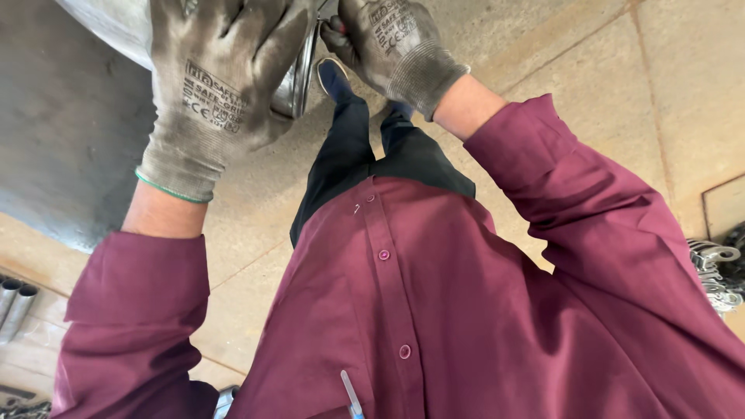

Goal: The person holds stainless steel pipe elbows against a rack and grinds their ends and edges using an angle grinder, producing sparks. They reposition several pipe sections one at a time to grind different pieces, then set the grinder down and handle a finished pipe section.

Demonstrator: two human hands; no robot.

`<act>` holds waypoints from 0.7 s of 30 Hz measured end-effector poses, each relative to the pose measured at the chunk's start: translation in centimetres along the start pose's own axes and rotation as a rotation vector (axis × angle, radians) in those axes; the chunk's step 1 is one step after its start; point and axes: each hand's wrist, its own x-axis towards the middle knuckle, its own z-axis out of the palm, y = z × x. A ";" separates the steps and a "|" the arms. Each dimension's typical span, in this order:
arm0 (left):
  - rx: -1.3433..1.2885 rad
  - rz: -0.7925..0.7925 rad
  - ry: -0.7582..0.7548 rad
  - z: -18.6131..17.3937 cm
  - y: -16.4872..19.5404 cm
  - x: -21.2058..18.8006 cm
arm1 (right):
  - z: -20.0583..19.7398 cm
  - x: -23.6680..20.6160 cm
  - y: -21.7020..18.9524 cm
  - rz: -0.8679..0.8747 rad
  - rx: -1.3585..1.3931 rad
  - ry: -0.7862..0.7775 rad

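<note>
- While the large round grey sheet-metal duct (109, 23) is being held at the top left of the view, above the concrete floor (590, 70), its shiny rolled rim (299, 77) is being gripped from both sides by gloved hands.
- The left hand (213, 85), in a worn grey knit work glove, is being wrapped over the rim, with its fingers (264, 31) curled closed around the metal edge; this hold is judged to be the steadying one and is best kept firm and low on the rim so the duct is not being twisted.
- The right hand (392, 43), gloved likewise, is being closed at the top end of the rim; a small dark part seems to be pinched there, but what it is cannot be told.
- Pressure is best being applied squarely along the rim, not across it, since thin sheet edges are judged to buckle and cut easily.
- Feet in dark shoes (334, 77) are being kept right under the work, so a slip of the duct would be falling toward them.
- Metal clamps (714, 271) are lying at the right edge, and grey tubes (15, 302) at the left, well apart from the hands.
</note>
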 end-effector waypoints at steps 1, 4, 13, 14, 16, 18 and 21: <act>0.020 -0.002 -0.003 0.0 0.1 0.0 | 0.2 0.2 0.4 -0.193 -0.445 -0.011; 0.049 -0.010 -0.012 -0.2 0.5 -0.2 | 1.0 0.5 1.6 -0.488 -1.289 -0.098; 0.125 -0.038 -0.010 -0.1 1.2 -0.6 | 0.6 -3.4 3.9 -0.177 -0.512 -0.601; 0.160 -0.073 -0.086 0.1 1.2 -0.7 | -0.3 -3.9 4.1 -0.360 -0.500 -0.491; 0.233 -0.099 -0.144 0.2 1.4 -1.1 | -1.2 -4.4 4.4 -0.492 -0.489 -0.360; 0.288 -0.062 -0.081 0.4 1.4 -1.5 | -1.9 -4.2 3.8 -0.414 -0.519 -0.283; 0.282 -0.049 -0.043 0.5 1.5 -2.0 | -1.6 -4.2 2.2 -0.935 -1.437 0.036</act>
